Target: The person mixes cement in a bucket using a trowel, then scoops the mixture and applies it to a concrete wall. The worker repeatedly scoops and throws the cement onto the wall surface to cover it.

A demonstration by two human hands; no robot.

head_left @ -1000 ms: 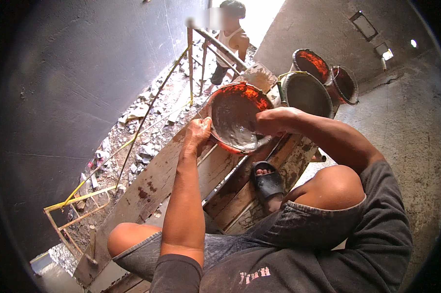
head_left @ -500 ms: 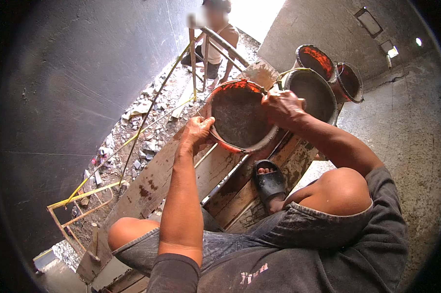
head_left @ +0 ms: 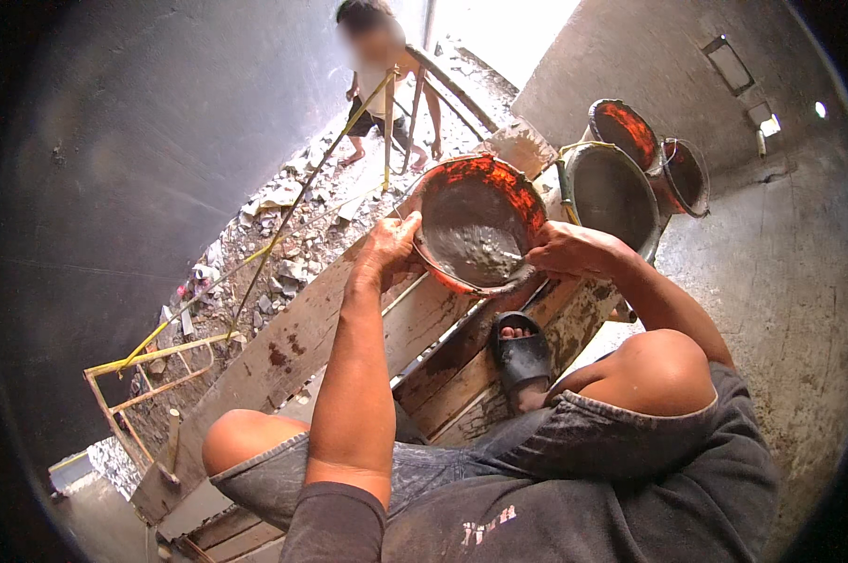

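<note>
In front of me is a round bucket (head_left: pixel 452 283) with an orange, mortar-smeared wall. Wet grey mortar (head_left: pixel 466 220) lies inside, churned and lumpy towards the near right side. The bucket seems tilted, with bare orange showing along its far inner wall. My left hand (head_left: pixel 389 251) is closed on the left rim, thumb on top. On the right side my right hand (head_left: pixel 574 251) is closed at the rim, its fingertips partly hidden. Just beyond that hand stands a second bucket (head_left: pixel 613 195) holding grey mortar.
Two more orange-lined buckets (head_left: pixel 624 131) stand farther right. I squat on wooden planks (head_left: pixel 325 324), a sandalled foot (head_left: pixel 522 352) near the bucket. Rubble (head_left: pixel 283 244) lies below left, beside a yellow metal frame (head_left: pixel 124 403). A co-worker (head_left: pixel 379 94) stands beyond wooden poles.
My right hand has moved nearer along the bucket's right rim. More orange inner wall shows, and the mortar surface is now disturbed. The co-worker has risen from a crouch.
</note>
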